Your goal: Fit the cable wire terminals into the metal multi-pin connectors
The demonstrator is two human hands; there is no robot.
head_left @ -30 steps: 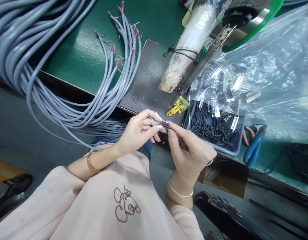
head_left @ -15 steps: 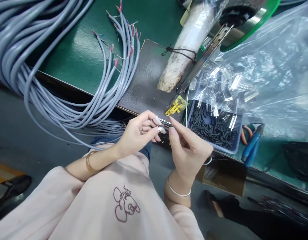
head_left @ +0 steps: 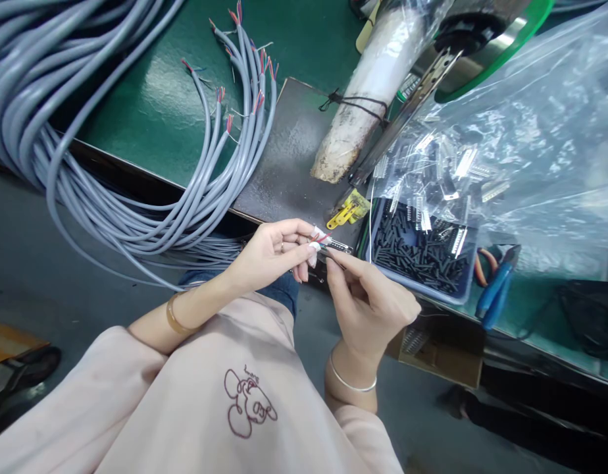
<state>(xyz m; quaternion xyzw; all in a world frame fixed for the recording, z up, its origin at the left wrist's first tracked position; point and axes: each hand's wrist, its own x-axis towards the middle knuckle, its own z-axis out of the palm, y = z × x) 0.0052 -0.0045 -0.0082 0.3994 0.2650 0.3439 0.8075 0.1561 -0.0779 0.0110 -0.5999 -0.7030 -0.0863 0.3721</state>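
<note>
My left hand [head_left: 272, 255] is closed in a pinch, its fingertips wrapped in white. It grips a thin multi-pin connector [head_left: 340, 247] with red and green wires [head_left: 322, 238] at its near end. Close against the connector, my right hand [head_left: 370, 299] is pinched too, thumb and forefinger together. Whatever lies between those two fingertips is too small to make out. Right of the hands stands a blue bin [head_left: 464, 289] holding many short black sleeves [head_left: 412, 253].
Grey cables [head_left: 195, 191] with stripped coloured ends drape over the green table [head_left: 151, 92]. A yellow clip [head_left: 347, 212] lies on the dark board [head_left: 284, 158], near a bound white roll [head_left: 356, 99]. Bagged metal connectors [head_left: 445, 171] and blue-handled pliers [head_left: 496, 289] are at the right.
The connector and its red and green wires show more plainly between my hands. My right fingertips have moved slightly down and left. At the lower right, a dark leg-like shape has shifted.
</note>
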